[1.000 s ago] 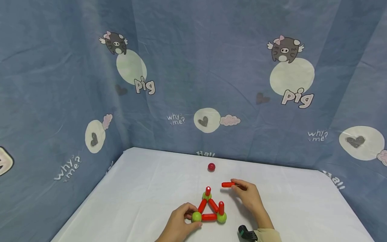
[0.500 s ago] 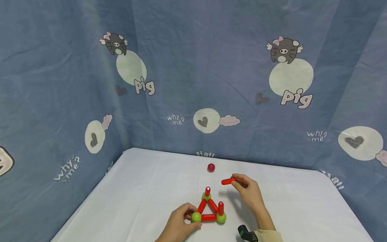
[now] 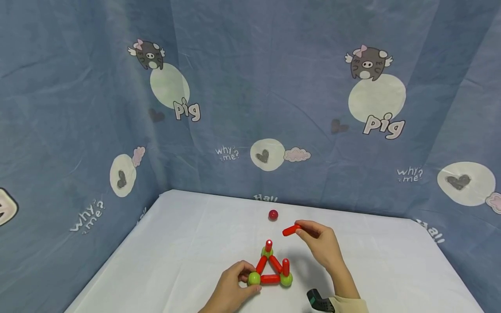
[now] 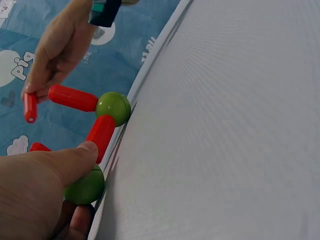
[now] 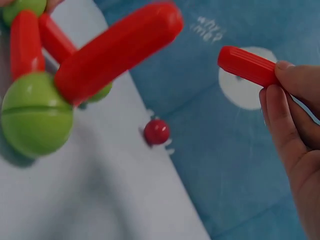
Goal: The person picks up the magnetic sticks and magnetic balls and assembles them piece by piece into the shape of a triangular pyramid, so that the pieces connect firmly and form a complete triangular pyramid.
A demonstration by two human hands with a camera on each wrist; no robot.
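Observation:
A triangle of red rods and green balls lies on the white table; its near bar is a red rod (image 3: 270, 279). Two further rods stand upright, one on the far ball (image 3: 267, 252) and one on the near right ball (image 3: 286, 279). My left hand (image 3: 232, 284) grips the near left green ball (image 3: 254, 279) between thumb and fingers. Raised above the table to the right of the triangle, my right hand (image 3: 322, 245) pinches a loose red rod (image 5: 247, 65) by one end, its other end pointing left.
A small red ball (image 3: 273, 214) sits toward the back of the white-covered table (image 3: 203, 226). Behind and along the left hangs a blue curtain (image 3: 235, 87) with pig prints. A dark device (image 3: 320, 301) is strapped at the right wrist.
My right hand has risen and moved slightly away toward the back with the red rod, which now tilts more. The left hand and the triangle have stayed in place.

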